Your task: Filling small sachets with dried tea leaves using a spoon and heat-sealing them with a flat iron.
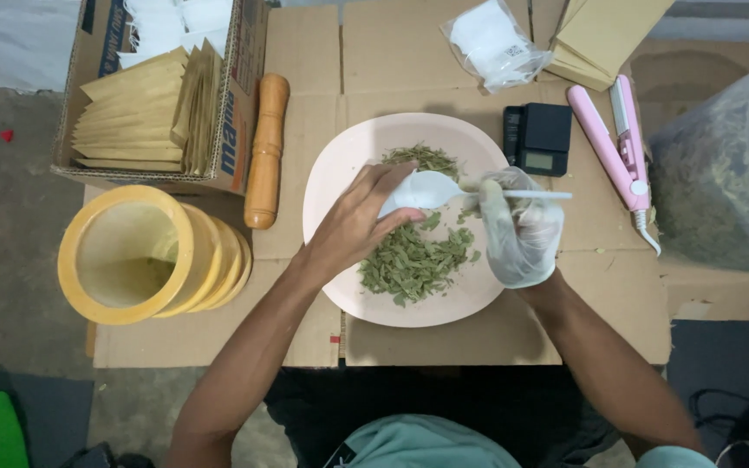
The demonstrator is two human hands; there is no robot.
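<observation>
A pale pink plate [340, 156] lies on flattened cardboard and bears a heap of dried green leaves [413, 260]. My right hand [520, 230], in a thin clear glove, grips the handle of a white plastic spoon [431, 189] held level over the plate. My left hand [353, 221] is bare; its fingertips touch the bowl of the spoon and seem to pinch a small white sachet there, though the sachet is mostly hidden.
A yellow mortar [140, 256] lies on its side at left, a wooden pestle [266, 152] beside it. A carton of brown paper pouches [145, 113] sits behind. A small black scale [537, 137], pink heat sealer [617, 143], bag of white sachets [496, 43] and big bag of leaves [721, 173] stand right.
</observation>
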